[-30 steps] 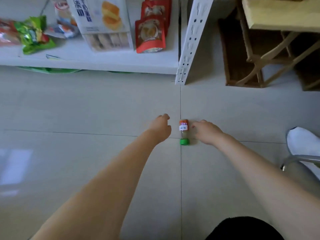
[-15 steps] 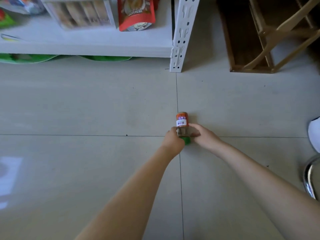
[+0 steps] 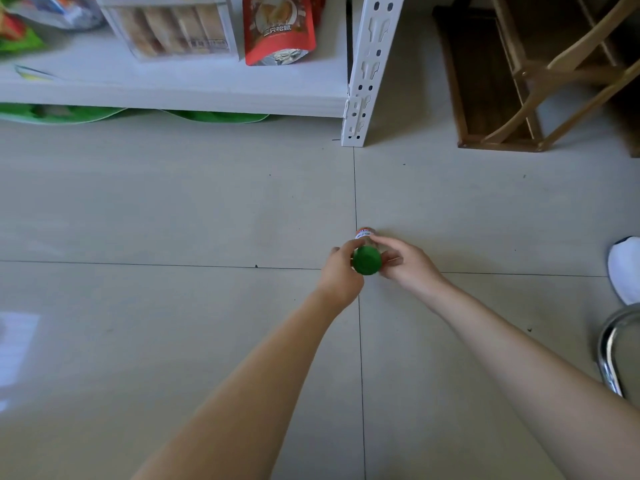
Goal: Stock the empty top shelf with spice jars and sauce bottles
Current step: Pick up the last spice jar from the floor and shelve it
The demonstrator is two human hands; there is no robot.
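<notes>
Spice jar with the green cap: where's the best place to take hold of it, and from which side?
Take the narrow round body just below the green cap, coming from either side. The spice jar is a slim cylinder, cap tipped toward the camera, so fingers wrap it easily; the left hand and right hand grip it that way.

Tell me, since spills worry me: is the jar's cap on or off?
On. The green cap sits on the jar, which the left hand and right hand hold.
</notes>
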